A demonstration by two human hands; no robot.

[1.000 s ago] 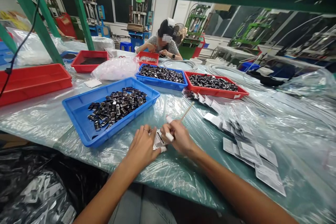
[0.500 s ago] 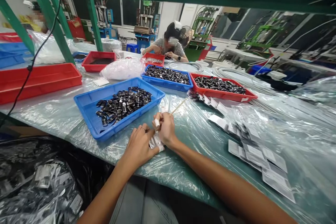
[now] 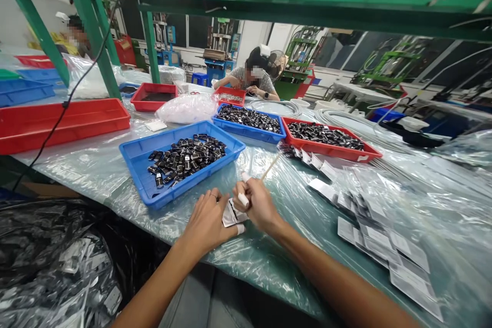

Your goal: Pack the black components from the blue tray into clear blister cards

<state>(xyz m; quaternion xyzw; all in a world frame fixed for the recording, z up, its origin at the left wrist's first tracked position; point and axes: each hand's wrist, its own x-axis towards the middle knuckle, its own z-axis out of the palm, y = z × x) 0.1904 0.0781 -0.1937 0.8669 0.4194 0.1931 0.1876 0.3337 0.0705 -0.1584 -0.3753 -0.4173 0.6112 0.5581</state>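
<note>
My left hand (image 3: 207, 219) lies low on the plastic-covered table, its fingers bent over and its thumb along the near edge of a small flat silver-white piece (image 3: 232, 214) with a dark strip on it. That piece is held down against the table. Just right of it, my right hand (image 3: 258, 201) is closed around a thin pale stick (image 3: 270, 167), which points up and away. White coverings wrap some fingertips of my right hand and my left thumb. The stick's lower end is hidden by the fingers. Beyond stands a blue tray (image 3: 151, 196) with many small black parts (image 3: 188, 158).
Behind are another blue tray (image 3: 249, 135) and a red tray (image 3: 334, 149), both filled with black parts. Flat grey-white pieces (image 3: 384, 246) lie stacked at right. An empty-looking red tray (image 3: 61, 122) sits left, a black bag (image 3: 77, 261) below. A co-worker (image 3: 255, 79) sits opposite.
My right hand has moved slightly right, away from my left hand, with the stick still in it. More of the silver-white piece shows now. The view has tilted up a little.
</note>
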